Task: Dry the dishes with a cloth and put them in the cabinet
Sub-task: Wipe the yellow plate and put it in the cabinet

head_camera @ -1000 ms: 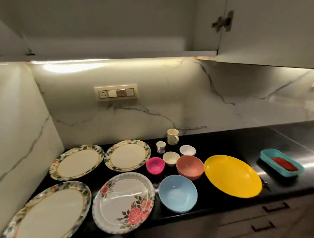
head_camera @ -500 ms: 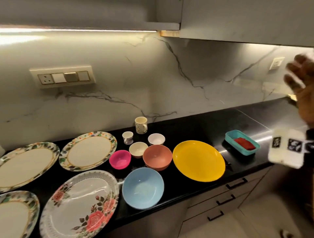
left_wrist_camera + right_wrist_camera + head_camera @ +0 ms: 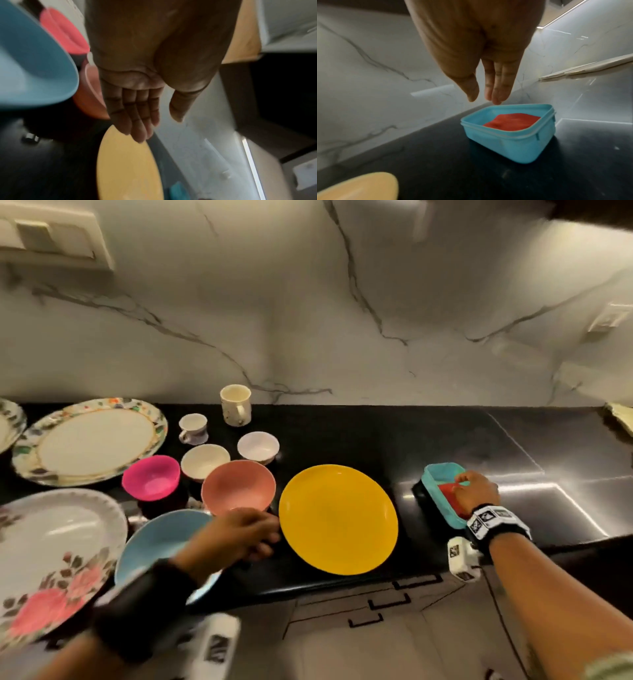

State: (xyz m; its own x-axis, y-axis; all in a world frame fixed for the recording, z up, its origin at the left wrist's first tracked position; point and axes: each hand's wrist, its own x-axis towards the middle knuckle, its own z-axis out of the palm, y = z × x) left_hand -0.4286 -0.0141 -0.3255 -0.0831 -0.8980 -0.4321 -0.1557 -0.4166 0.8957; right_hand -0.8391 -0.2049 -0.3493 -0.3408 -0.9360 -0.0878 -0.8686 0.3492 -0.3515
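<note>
A red cloth (image 3: pixel 511 122) lies folded inside a teal plastic tub (image 3: pixel 510 146) on the black counter. My right hand (image 3: pixel 485 99) hovers just above the tub, fingers straight, holding nothing; in the head view that right hand (image 3: pixel 474 491) covers part of the tub (image 3: pixel 436 477). A yellow plate (image 3: pixel 337 518) lies at the counter's middle. My left hand (image 3: pixel 260 534) reaches to its left rim, over the blue bowl (image 3: pixel 154 542). In the left wrist view the left hand (image 3: pixel 154 129) is flat and empty above the yellow plate (image 3: pixel 126 165).
Left of the yellow plate stand a salmon bowl (image 3: pixel 238 486), a pink bowl (image 3: pixel 150 477), two small white bowls, a small cup (image 3: pixel 193 428) and a mug (image 3: pixel 235 404). Floral plates (image 3: pixel 89 440) fill the counter's left end. Drawer handles (image 3: pixel 388 601) show below the counter edge.
The view has dropped from the upper cabinet to the counter. My right hand came down from the air onto the teal tub, and my left hand has entered and reached the yellow plate's rim.
</note>
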